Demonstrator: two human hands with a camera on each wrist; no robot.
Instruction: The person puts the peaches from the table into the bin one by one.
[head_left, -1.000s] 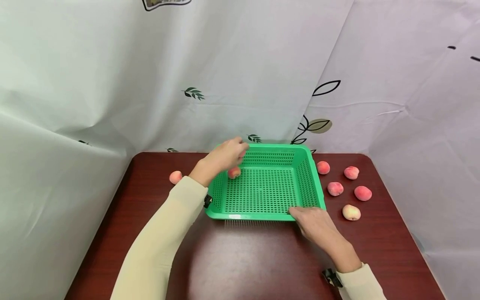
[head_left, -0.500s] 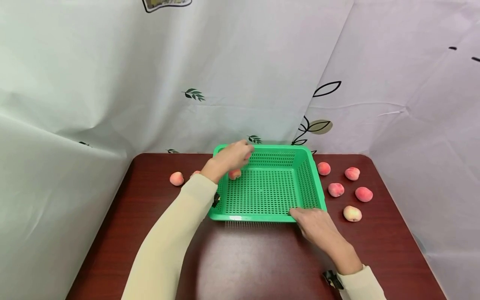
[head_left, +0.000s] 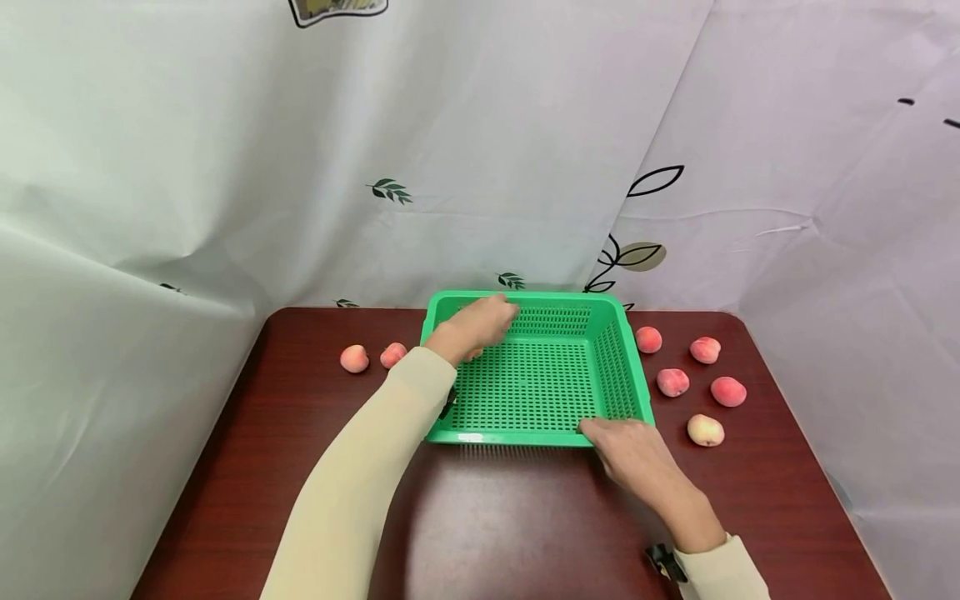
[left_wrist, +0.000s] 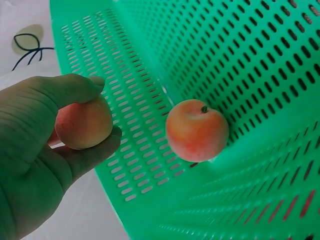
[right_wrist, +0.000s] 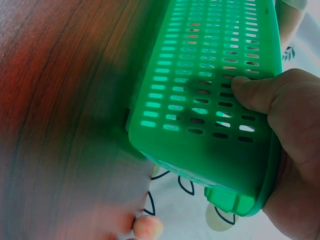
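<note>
While the left hand (left_wrist: 35, 150) holds one peach (left_wrist: 82, 122) between thumb and fingers above the far left corner of the green basket (head_left: 622, 367), another peach (left_wrist: 196, 130) already lies inside. The right hand (head_left: 633, 450) grips the basket's near right corner, thumb on the wall. The fruit is probably light, soft and easily bruised, so a gentle hold around its middle suits it.

Staged recording booth: printed curtains (head_left: 480, 167) enclosing table (head_left: 525, 517).
</note>
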